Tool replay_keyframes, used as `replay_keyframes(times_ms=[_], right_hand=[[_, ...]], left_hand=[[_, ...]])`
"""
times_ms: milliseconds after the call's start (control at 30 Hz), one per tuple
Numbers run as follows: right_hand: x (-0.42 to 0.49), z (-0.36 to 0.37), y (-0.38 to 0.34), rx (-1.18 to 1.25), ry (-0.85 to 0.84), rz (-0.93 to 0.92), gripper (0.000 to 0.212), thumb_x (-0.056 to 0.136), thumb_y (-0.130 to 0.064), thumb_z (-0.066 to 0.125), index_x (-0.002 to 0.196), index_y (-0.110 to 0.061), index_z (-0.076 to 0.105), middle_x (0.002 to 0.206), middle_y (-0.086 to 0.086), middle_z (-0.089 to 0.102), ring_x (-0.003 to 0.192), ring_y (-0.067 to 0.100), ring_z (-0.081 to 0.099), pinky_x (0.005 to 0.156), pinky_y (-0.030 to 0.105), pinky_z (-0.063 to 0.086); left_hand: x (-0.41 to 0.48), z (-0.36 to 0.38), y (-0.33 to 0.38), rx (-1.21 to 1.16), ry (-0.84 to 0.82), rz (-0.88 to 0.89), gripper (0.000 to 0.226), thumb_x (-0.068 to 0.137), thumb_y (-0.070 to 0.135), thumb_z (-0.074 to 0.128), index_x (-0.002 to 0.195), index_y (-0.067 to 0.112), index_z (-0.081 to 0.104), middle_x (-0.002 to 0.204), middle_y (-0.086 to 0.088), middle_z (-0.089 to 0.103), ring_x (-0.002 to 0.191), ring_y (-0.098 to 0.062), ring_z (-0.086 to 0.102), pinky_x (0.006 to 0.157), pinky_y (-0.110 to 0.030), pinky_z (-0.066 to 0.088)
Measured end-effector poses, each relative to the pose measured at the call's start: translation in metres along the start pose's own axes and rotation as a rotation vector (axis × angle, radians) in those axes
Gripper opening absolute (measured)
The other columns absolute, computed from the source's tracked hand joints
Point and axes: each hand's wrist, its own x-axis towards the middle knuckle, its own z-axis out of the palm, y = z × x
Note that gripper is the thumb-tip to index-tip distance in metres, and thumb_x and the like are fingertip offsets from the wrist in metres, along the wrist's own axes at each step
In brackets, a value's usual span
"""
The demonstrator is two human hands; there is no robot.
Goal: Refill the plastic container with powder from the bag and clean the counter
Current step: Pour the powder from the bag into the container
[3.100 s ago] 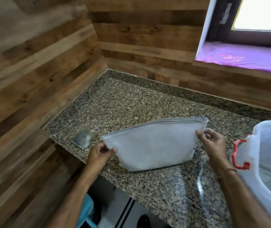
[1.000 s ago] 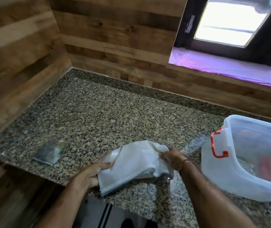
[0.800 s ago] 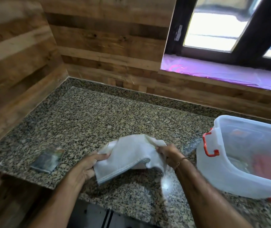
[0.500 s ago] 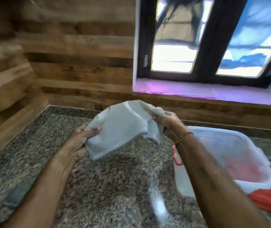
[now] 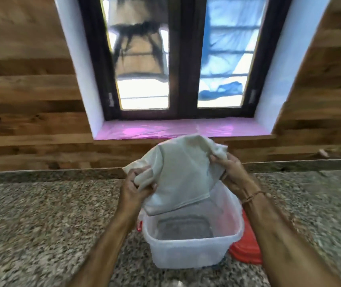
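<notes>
A limp white bag point(image 5: 181, 175) hangs in the air above the translucent plastic container point(image 5: 188, 245), its lower edge tilted down over the open top. My left hand point(image 5: 137, 186) grips the bag's left corner. My right hand point(image 5: 228, 169) pinches the bunched top right corner. The container stands on the granite counter point(image 5: 41, 224) right in front of me, and its inside looks almost bare. No falling powder can be made out.
A red lid point(image 5: 247, 251) lies under the container's right side. Behind the counter is a wood-panelled wall and a window with a pink sill point(image 5: 165, 129). Granite stretches away to the left and right of the container.
Both hands lifted the bag off the counter and carried it right, over the container. The view swung from the left corner to the window.
</notes>
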Motion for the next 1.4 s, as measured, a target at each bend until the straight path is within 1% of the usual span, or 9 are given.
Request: replay_keyframes(times_ms=[167, 233, 433, 533, 633, 733, 1000, 1167, 1400], right_hand=[[0.004, -0.043, 0.032, 0.012, -0.069, 0.183, 0.068, 0.100, -0.064, 0.041, 0.130, -0.010, 0.069, 0.118, 0.015, 0.073, 0.105, 0.027, 0.071, 0.080, 0.037, 0.059], [0.010, -0.039, 0.039, 0.028, 0.039, 0.159, 0.078, 0.084, -0.070, 0.065, 0.126, -0.005, 0.070, 0.124, 0.020, 0.072, 0.118, 0.034, 0.068, 0.097, 0.047, 0.057], [0.011, -0.035, 0.050, 0.108, 0.054, 0.051, 0.028, 0.083, -0.026, 0.076, 0.093, 0.000, 0.073, 0.087, 0.009, 0.076, 0.078, 0.018, 0.069, 0.074, 0.030, 0.061], [0.013, -0.039, 0.054, 0.135, -0.009, -0.006, 0.015, 0.079, -0.021, 0.080, 0.079, -0.010, 0.069, 0.077, 0.003, 0.071, 0.072, 0.013, 0.064, 0.070, 0.026, 0.056], [0.015, -0.045, 0.056, 0.114, -0.031, -0.039, 0.038, 0.061, -0.035, 0.095, 0.081, -0.017, 0.069, 0.081, 0.003, 0.068, 0.075, 0.015, 0.063, 0.069, 0.029, 0.056], [0.014, -0.049, 0.054, 0.141, -0.043, -0.033, 0.053, 0.052, -0.040, 0.100, 0.085, -0.024, 0.062, 0.079, -0.001, 0.066, 0.071, 0.013, 0.063, 0.058, 0.025, 0.056], [0.010, -0.052, 0.042, 0.080, 0.014, 0.051, 0.104, 0.075, -0.026, 0.088, 0.156, -0.018, 0.024, 0.127, 0.015, 0.067, 0.113, 0.026, 0.070, 0.095, 0.047, 0.058], [0.012, -0.049, 0.030, 0.110, 0.005, 0.051, 0.047, 0.088, -0.027, 0.076, 0.128, -0.006, 0.061, 0.115, 0.013, 0.074, 0.101, 0.026, 0.071, 0.079, 0.037, 0.063], [0.003, -0.062, 0.012, 0.003, 0.108, 0.067, 0.028, 0.085, -0.010, 0.080, 0.106, -0.001, 0.064, 0.089, 0.014, 0.071, 0.069, 0.023, 0.070, 0.054, 0.037, 0.060]], left_hand=[[-0.013, 0.006, -0.032, 0.561, -0.050, 0.102, 0.042, 0.071, 0.029, 0.081, 0.109, 0.033, 0.063, 0.110, 0.024, 0.069, 0.098, 0.007, 0.066, 0.080, -0.021, 0.053], [-0.014, 0.010, -0.030, 0.616, -0.088, 0.133, 0.041, 0.072, 0.031, 0.081, 0.108, 0.033, 0.062, 0.114, 0.029, 0.067, 0.100, 0.010, 0.064, 0.078, -0.011, 0.049], [-0.017, 0.019, -0.021, 0.198, 0.174, -0.087, 0.056, 0.073, 0.065, 0.079, 0.111, 0.027, 0.063, 0.115, -0.008, 0.071, 0.106, -0.036, 0.069, 0.092, -0.058, 0.056], [-0.012, 0.020, -0.019, -0.033, 0.216, -0.237, 0.091, 0.075, 0.029, 0.090, 0.149, 0.020, 0.038, 0.125, -0.012, 0.067, 0.101, -0.026, 0.072, 0.087, -0.050, 0.061], [-0.012, 0.018, -0.014, -0.246, 0.137, -0.394, 0.095, 0.051, 0.019, 0.099, 0.133, 0.003, 0.054, 0.106, -0.019, 0.075, 0.080, -0.024, 0.075, 0.063, -0.036, 0.063], [-0.009, 0.016, -0.012, -0.329, 0.123, -0.462, 0.077, 0.065, -0.010, 0.077, 0.136, 0.007, 0.055, 0.109, -0.015, 0.075, 0.084, -0.024, 0.075, 0.065, -0.035, 0.063], [-0.007, 0.027, -0.005, -0.452, 0.170, -0.442, 0.076, 0.071, -0.002, 0.074, 0.139, 0.020, 0.046, 0.121, -0.015, 0.066, 0.085, -0.024, 0.075, 0.061, -0.035, 0.062], [-0.009, 0.035, -0.020, -0.378, 0.191, -0.391, 0.076, 0.072, -0.018, 0.073, 0.138, 0.008, 0.047, 0.134, -0.029, 0.059, 0.096, -0.030, 0.070, 0.067, -0.039, 0.062], [-0.013, 0.046, -0.016, 0.025, 0.143, -0.192, 0.056, 0.076, -0.006, 0.082, 0.113, 0.018, 0.048, 0.102, -0.014, 0.069, 0.086, -0.023, 0.069, 0.064, -0.032, 0.061]])
